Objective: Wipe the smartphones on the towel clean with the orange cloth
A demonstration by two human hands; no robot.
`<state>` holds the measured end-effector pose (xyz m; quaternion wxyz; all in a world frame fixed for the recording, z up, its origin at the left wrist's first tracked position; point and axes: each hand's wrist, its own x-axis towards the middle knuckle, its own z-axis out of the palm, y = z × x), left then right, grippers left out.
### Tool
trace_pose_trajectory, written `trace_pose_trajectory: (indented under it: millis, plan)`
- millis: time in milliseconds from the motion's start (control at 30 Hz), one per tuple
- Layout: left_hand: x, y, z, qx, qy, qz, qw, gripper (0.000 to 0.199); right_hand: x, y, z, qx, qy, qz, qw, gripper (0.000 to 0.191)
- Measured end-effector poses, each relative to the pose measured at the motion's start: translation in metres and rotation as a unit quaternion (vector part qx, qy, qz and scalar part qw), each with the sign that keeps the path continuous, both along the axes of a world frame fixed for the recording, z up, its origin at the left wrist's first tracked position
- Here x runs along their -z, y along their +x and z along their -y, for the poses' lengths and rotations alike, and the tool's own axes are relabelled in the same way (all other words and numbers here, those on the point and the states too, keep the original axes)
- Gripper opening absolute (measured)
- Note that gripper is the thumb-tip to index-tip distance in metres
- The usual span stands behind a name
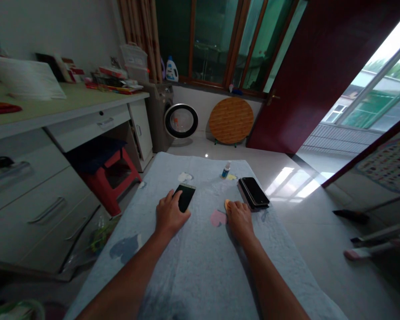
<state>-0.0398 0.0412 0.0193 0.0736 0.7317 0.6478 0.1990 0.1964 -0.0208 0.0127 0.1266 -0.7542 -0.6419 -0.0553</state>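
Observation:
My left hand (171, 214) grips a smartphone (186, 196) with a dark screen and a pale edge, thumb on the near side and fingers on the far left side. To the right, my right hand (240, 218) is closed over a small orange pad (226, 204), resting on the cloth; most of the pad is hidden under the fingers, so I cannot tell if it is a sponge or a folded cloth. Just beyond that hand lies a stack of dark phones (254, 192). A small spray bottle (226, 170) with a blue label stands upright farther back.
A light blue cloth (200, 266) with heart shapes covers the table. At the left are a desk (83, 111) and a red stool (115, 180). Behind stand a washing machine with its round door (182, 121) open and a round wooden tabletop (231, 120) against the wall.

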Motion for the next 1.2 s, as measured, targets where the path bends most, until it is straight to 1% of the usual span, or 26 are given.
trace_pose_trajectory:
  millis: [67, 167, 267, 333, 400, 500, 633, 700, 833, 1000, 1100, 1200]
  plan:
    - [0.0, 0.006, 0.005, 0.021, -0.002, 0.007, 1.0, 0.065, 0.001, -0.001, 0.001, -0.007, 0.011, -0.002, 1.0, 0.021]
    - [-0.001, 0.015, 0.014, 0.049, -0.004, 0.021, 0.999, 0.066, 0.001, -0.004, 0.001, -0.045, 0.039, -0.032, 0.998, 0.018]
    - [-0.001, 0.021, 0.02, 0.069, -0.012, 0.034, 0.997, 0.065, -0.002, -0.008, 0.002, -0.087, 0.056, -0.097, 0.99, 0.018]
    - [0.0, 0.024, 0.023, 0.08, -0.019, 0.038, 0.996, 0.063, -0.003, -0.011, 0.002, -0.12, 0.061, -0.148, 0.98, 0.018]
    - [0.001, 0.027, 0.026, 0.089, -0.024, 0.035, 0.995, 0.063, -0.002, -0.013, 0.002, -0.138, 0.071, -0.19, 0.969, 0.021]
    - [0.003, 0.028, 0.029, 0.092, -0.029, 0.013, 0.995, 0.064, 0.0, -0.013, 0.002, -0.125, 0.092, -0.226, 0.962, 0.028]
    - [0.004, 0.027, 0.03, 0.109, -0.04, 0.0, 0.993, 0.068, 0.0, -0.012, 0.002, -0.138, 0.079, -0.233, 0.959, 0.015]
    - [0.004, 0.027, 0.03, 0.138, -0.041, 0.015, 0.99, 0.073, -0.001, -0.012, 0.002, -0.148, 0.078, -0.232, 0.958, 0.014]
    - [0.003, 0.027, 0.032, 0.203, -0.049, 0.055, 0.976, 0.081, -0.001, -0.012, 0.001, -0.155, 0.102, -0.251, 0.95, 0.018]
    - [0.0, 0.027, 0.036, 0.275, -0.112, 0.074, 0.952, 0.096, -0.002, -0.012, 0.0, -0.157, 0.125, -0.282, 0.938, 0.024]
    - [-0.002, 0.025, 0.036, 0.302, -0.131, 0.074, 0.942, 0.094, -0.001, -0.014, -0.002, -0.158, 0.12, -0.292, 0.935, 0.025]
    - [0.0, 0.024, 0.034, 0.307, -0.129, 0.071, 0.94, 0.089, 0.003, -0.015, -0.006, -0.159, 0.103, -0.286, 0.939, 0.024]
